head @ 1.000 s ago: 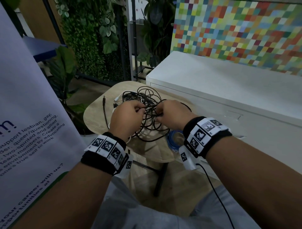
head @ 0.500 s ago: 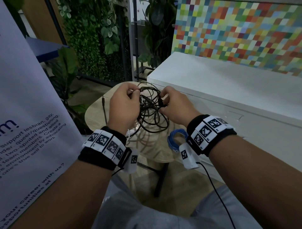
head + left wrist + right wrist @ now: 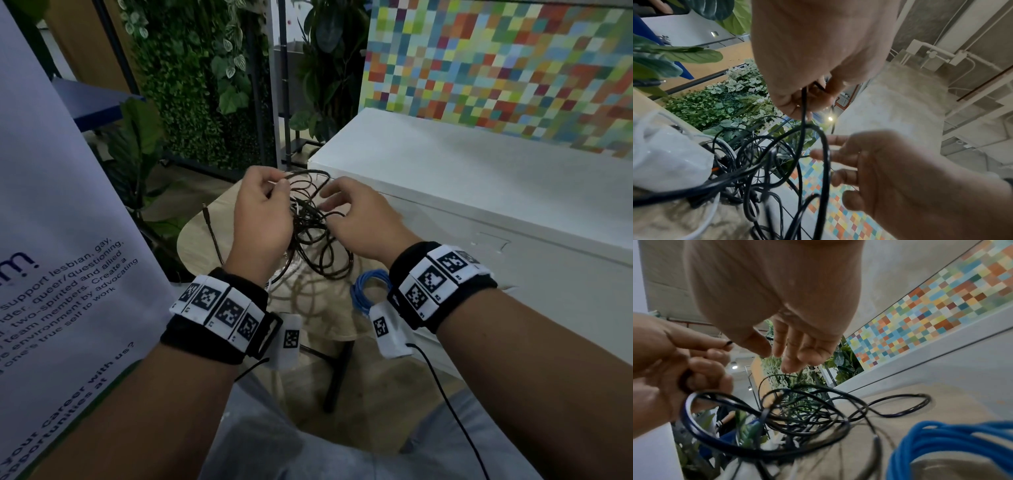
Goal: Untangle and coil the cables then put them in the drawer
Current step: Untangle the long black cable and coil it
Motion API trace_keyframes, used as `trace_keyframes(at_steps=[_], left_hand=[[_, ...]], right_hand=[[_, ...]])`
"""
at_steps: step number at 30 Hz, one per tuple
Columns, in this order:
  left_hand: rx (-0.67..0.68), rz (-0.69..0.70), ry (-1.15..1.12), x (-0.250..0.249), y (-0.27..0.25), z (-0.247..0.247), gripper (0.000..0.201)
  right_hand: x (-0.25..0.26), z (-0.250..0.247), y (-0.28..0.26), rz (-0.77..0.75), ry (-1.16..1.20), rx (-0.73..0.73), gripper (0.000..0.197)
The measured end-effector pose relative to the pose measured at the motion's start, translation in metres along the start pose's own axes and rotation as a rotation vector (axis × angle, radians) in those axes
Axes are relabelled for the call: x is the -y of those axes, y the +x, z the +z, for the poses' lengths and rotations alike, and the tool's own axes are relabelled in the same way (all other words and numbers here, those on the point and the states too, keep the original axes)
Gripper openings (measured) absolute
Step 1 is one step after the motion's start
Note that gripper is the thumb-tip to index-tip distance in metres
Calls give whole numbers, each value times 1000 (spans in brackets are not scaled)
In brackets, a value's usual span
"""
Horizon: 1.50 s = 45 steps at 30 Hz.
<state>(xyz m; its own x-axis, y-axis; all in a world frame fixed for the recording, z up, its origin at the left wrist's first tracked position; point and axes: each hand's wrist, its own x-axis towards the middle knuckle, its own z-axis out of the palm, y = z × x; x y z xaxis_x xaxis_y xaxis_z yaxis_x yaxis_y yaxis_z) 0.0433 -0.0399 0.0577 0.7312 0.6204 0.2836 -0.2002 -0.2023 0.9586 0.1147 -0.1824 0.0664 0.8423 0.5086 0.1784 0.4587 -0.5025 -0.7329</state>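
A tangle of black cables (image 3: 313,226) hangs above the small round wooden table (image 3: 195,240). My left hand (image 3: 262,209) pinches a strand of it near the top and holds the bundle up; the left wrist view shows the black cable (image 3: 803,104) running out of the curled fingers. My right hand (image 3: 356,219) hovers just right of the tangle with fingers spread and holds nothing; in the right wrist view its fingers (image 3: 795,352) are straight above the loops (image 3: 797,415). A coiled blue cable (image 3: 368,291) lies on the table under my right wrist. White cable (image 3: 701,211) sits lower in the tangle.
A white drawer cabinet (image 3: 479,192) stands right of the table, its drawers closed. A white banner (image 3: 51,240) rises close on the left. Plants (image 3: 191,85) and a black frame stand behind the table. A loose black cable end (image 3: 207,214) lies on the table's left side.
Both hands rose from the table, lifting the black tangle. My right hand has let go of the cable and spread its fingers; my left hand keeps its pinch.
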Motion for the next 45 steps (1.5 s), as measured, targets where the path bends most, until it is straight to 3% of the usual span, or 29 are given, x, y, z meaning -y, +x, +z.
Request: trace_keyframes(at_steps=[2,5,7,9,13,16,18,20,22,24,26,29,33,40,43,45], left_hand=[[47,-18,-9,-2,-1,2,14],[122,-36,-23,-6,-5,1,10],[202,-17,-49,-10,-8,-1,14],[299,20,-77,-11,-11,-4,23],[453,34,-45,-4,-14,-12,37],[398,40,63,6,-10,-12,25],[310,76,140,9,-7,-11,31],[213,82,146,8,-4,-10,33],[161,51,114,5,-1,-7,32],[148,19,78,2,0,-4,28],[159,12,70,0,0,0,24],[218,-19,-12,-5,-7,4,24],[291,-164,-174,2,-8,-4,38],[460,34,418,37,0,-12,58],[400,126,484,35,-1,-9,49],[226,147,366,34,1,-6,36]], right_hand=[[8,2,2,6,193,-28,27],[21,-3,1,93,509,45,20],[26,-10,-1,113,606,89,26],[27,-14,0,66,568,87,26],[32,-18,4,-11,497,-24,8],[31,-24,5,-2,480,-62,10],[25,-27,4,24,396,-51,8],[18,-29,1,54,263,36,6],[15,-29,-6,58,84,227,16],[16,-24,-14,58,-80,413,34],[14,-15,-19,31,-179,478,37],[9,-7,-20,-35,-236,416,7],[9,-13,-15,-9,-172,249,12],[19,-34,-1,-21,-52,-13,20],[25,-40,1,-47,-29,-81,19],[27,-44,0,-73,-11,-110,18]])
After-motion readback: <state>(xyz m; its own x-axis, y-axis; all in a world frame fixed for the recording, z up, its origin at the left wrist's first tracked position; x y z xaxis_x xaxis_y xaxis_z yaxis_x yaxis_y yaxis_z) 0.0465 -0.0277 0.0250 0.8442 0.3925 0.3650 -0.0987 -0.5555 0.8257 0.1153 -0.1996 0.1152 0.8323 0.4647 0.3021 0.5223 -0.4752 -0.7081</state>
